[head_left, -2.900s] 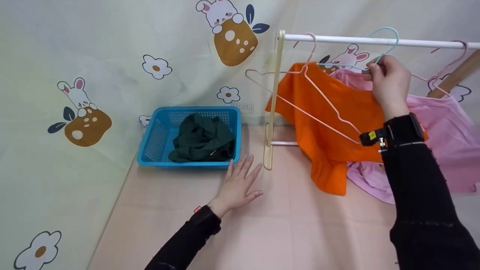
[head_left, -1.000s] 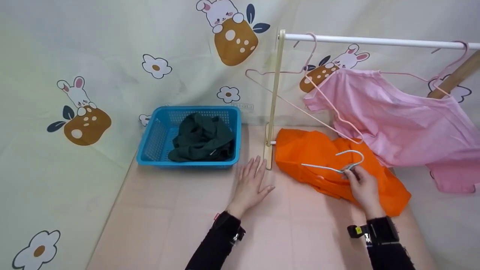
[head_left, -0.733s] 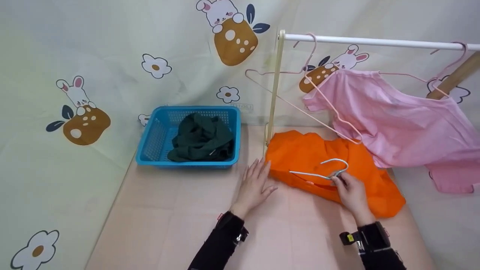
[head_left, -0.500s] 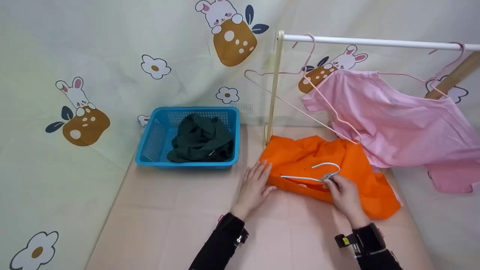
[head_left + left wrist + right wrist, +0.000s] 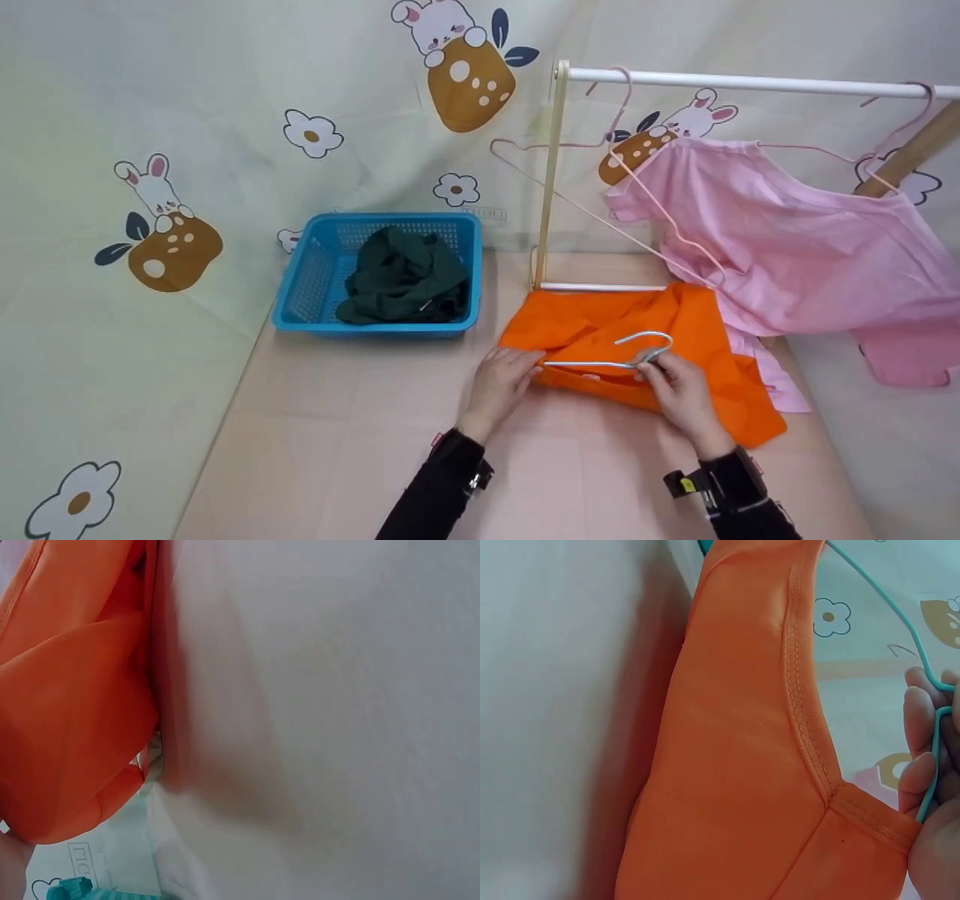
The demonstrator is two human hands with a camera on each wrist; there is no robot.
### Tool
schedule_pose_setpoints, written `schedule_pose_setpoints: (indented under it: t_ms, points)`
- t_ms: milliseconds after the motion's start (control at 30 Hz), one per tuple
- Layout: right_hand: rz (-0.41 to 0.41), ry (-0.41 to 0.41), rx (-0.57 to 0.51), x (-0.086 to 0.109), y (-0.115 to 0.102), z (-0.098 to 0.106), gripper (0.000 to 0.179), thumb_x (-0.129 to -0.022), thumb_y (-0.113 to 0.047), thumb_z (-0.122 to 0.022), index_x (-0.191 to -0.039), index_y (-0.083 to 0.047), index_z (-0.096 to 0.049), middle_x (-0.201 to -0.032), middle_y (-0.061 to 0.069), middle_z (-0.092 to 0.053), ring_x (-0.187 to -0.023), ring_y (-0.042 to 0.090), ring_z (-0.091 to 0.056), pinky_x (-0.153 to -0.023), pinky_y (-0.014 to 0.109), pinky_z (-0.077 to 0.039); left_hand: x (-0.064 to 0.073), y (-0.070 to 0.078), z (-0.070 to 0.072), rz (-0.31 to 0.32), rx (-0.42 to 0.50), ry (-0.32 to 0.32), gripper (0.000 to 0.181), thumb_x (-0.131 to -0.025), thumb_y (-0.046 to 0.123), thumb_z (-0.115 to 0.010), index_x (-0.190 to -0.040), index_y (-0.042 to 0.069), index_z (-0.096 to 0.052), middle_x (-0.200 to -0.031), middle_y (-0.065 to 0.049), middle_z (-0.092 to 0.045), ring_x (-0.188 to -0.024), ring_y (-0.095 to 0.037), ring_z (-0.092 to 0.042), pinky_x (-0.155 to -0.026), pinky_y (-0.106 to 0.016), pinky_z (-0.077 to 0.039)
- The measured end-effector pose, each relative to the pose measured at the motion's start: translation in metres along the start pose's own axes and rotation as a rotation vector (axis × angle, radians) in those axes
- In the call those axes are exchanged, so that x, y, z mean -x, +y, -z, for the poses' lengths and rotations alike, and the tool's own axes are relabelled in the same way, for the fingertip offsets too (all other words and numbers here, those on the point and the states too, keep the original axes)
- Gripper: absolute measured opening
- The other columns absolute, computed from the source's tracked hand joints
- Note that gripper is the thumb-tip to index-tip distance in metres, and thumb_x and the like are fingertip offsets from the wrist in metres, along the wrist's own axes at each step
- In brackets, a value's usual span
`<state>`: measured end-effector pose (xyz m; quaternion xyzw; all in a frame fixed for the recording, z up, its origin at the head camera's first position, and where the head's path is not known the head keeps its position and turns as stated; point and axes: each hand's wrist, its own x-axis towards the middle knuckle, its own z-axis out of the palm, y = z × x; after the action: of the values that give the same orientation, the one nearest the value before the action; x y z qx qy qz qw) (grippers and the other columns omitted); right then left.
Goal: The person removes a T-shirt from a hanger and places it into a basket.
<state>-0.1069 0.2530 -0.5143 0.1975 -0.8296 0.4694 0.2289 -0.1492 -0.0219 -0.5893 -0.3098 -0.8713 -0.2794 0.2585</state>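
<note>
My right hand grips a light blue hanger just below its hook. An orange T-shirt hangs on this hanger; in the right wrist view its stitched neckline opens beneath the hanger's wire. With fingers bent over the shirt's left shoulder, my left hand pinches the cloth beside the hanger's end. Only a bit of that hand shows in the left wrist view, against orange cloth. Most of the hanger's lower part is hidden inside the shirt.
A clothes rack's white rail holds a bare pink hanger and a pink top on another pink hanger. Pink cloth shows behind the orange shirt. Left of the rack, a blue basket contains a dark green garment.
My right hand has taken the light blue hanger with the orange shirt off the rail, down and leftward. My left hand has moved right, and its spread fingers have closed on the shirt's shoulder.
</note>
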Motion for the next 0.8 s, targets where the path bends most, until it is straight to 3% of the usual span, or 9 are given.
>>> schedule_pose_setpoints:
  t_ms: [267, 500, 633, 800]
  points:
    - [-0.014, 0.018, -0.035, -0.003, -0.007, 0.008, 0.016, -0.084, 0.021, -0.062, -0.088, 0.007, -0.068, -0.078, 0.014, -0.067, -0.069, 0.018, -0.062, -0.071, 0.011, -0.050, 0.004, -0.004, 0.004, -0.019, 0.078, 0.093, 0.021, -0.089, 0.020, -0.073, -0.108, 0.011, -0.075, -0.100, 0.001, -0.074, -0.089, -0.015, -0.069, -0.082, -0.030, -0.054]
    - [-0.148, 0.067, -0.056, 0.000, 0.009, 0.019, 0.013, -0.088, 0.019, -0.060, -0.089, 0.008, -0.067, -0.079, 0.017, -0.066, -0.072, 0.012, -0.064, -0.072, 0.012, -0.051, 0.008, -0.012, 0.008, -0.002, 0.108, 0.180, 0.020, -0.084, 0.010, -0.077, -0.104, 0.008, -0.076, -0.097, -0.002, -0.075, -0.089, -0.017, -0.070, -0.081, -0.028, -0.055]
    - [-0.192, 0.082, -0.125, 0.000, 0.016, 0.024, 0.011, -0.090, 0.018, -0.057, -0.093, 0.012, -0.066, -0.079, 0.020, -0.066, -0.072, 0.010, -0.064, -0.072, 0.014, -0.052, 0.013, -0.015, 0.010, 0.061, 0.130, 0.220, 0.021, -0.082, 0.007, -0.077, -0.103, 0.006, -0.075, -0.097, -0.004, -0.074, -0.089, -0.020, -0.069, -0.082, -0.029, -0.055]
    - [-0.236, 0.134, -0.330, -0.002, 0.016, 0.029, 0.008, -0.092, 0.020, -0.051, -0.094, 0.022, -0.058, -0.077, 0.022, -0.064, -0.070, 0.012, -0.066, -0.069, 0.018, -0.054, 0.017, -0.017, 0.011, 0.161, 0.164, 0.229, 0.018, -0.085, 0.006, -0.074, -0.103, 0.004, -0.075, -0.096, -0.006, -0.074, -0.088, -0.021, -0.069, -0.081, -0.030, -0.055]
